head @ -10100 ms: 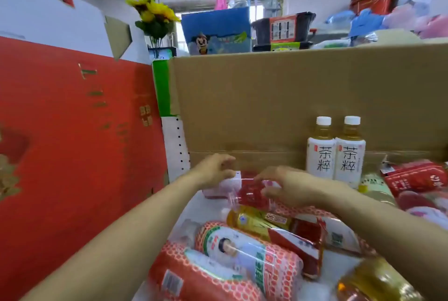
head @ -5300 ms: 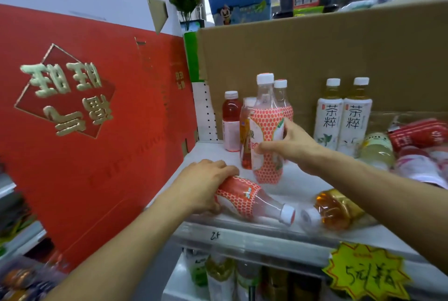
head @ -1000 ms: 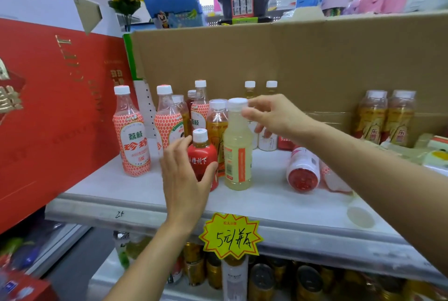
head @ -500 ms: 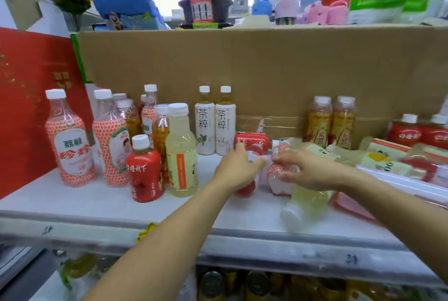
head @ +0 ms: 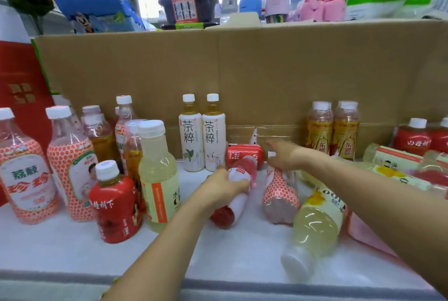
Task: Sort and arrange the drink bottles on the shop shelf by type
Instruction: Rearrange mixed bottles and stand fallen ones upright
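On the white shelf (head: 72, 249), upright bottles stand at the left: two orange-dotted ones (head: 26, 179), a small red one (head: 116, 206) and a pale yellow one (head: 158, 179). Two white tea bottles (head: 202, 140) stand at the back. My left hand (head: 221, 188) grips a lying red-and-white bottle (head: 238, 201) in the middle. My right hand (head: 287, 157) rests on the top end of a lying orange-dotted bottle (head: 280, 194). A pale yellow bottle (head: 312, 230) lies beside it, cap toward me. A red bottle (head: 244, 155) lies behind the hands.
A brown cardboard wall (head: 266, 77) backs the shelf. Two amber bottles (head: 332, 131) and red bottles (head: 417, 140) stand at the back right, with several bottles (head: 397, 167) lying in front of them. A red box (head: 17, 87) borders the left. Household goods sit above.
The view has edged closer to the lying bottles. My left hand has closed around the red-and-white bottle, and my right hand has moved back to the dotted bottle's top end.
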`<state>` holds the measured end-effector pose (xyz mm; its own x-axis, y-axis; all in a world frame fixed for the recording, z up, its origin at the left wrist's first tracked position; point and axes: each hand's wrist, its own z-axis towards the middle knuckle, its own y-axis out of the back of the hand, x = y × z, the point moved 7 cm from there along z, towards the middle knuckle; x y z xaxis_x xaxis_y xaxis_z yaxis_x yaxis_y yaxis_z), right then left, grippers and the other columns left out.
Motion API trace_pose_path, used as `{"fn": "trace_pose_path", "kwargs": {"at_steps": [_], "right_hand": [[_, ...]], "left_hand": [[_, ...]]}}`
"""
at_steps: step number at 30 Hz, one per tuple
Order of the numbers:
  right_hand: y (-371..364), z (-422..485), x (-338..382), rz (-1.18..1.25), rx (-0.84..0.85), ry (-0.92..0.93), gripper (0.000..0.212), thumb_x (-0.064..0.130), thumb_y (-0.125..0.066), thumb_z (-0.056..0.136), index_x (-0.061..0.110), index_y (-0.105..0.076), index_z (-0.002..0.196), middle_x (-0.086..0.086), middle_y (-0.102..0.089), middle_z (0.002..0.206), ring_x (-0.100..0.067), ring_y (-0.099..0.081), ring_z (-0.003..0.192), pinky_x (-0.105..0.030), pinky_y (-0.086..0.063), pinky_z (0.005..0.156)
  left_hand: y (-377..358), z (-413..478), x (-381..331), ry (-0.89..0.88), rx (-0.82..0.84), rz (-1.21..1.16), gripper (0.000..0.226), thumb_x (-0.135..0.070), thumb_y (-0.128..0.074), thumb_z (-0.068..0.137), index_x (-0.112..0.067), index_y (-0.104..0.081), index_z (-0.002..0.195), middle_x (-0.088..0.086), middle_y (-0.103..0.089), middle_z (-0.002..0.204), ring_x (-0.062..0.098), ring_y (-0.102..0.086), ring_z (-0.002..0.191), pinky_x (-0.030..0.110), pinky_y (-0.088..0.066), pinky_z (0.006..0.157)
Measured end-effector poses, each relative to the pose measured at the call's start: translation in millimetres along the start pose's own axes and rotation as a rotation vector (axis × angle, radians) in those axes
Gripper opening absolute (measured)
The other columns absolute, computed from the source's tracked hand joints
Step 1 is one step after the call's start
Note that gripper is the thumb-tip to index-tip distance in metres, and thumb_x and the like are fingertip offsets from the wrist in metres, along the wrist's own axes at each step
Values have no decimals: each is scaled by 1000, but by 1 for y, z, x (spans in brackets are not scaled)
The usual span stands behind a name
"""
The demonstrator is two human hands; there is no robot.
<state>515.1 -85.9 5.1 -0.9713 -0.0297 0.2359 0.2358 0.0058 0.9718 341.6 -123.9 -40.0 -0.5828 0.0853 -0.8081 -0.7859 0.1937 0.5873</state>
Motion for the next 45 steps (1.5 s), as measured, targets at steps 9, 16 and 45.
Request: {"fn": "trace_pose_path", "kwargs": {"at_steps": [9,16,45], "right_hand": [[-14,71,-15,-149,74,-23,23,25,-75,76,19,-67,97,-1,-70,91,-15,-62,75,-30,-54,74],[44,50,-9,-39,-29,20,18,27,-75,83,14,-65,76,2,-62,71,-15,-56,65,-25,-38,53],[15,-130,-43,19,268,411,32,35,-63,94,37,-64,126,22,-61,128,4,-54,116,-22,-41,104]], "left_hand": [[10,7,13,-152,-96,-393,77,-21,-76,81,-32,-34,144,-5,-60,123,15,-65,103,33,-57,89],[17,20,-5,-268,-282,-409,91,-4,-82,70,-22,-34,145,3,-53,125,12,-64,103,30,-57,89],[-77,17,-68,-11,76,170,69,-60,-64,87,-9,-51,132,8,-61,118,23,-61,96,29,-48,72]]}}
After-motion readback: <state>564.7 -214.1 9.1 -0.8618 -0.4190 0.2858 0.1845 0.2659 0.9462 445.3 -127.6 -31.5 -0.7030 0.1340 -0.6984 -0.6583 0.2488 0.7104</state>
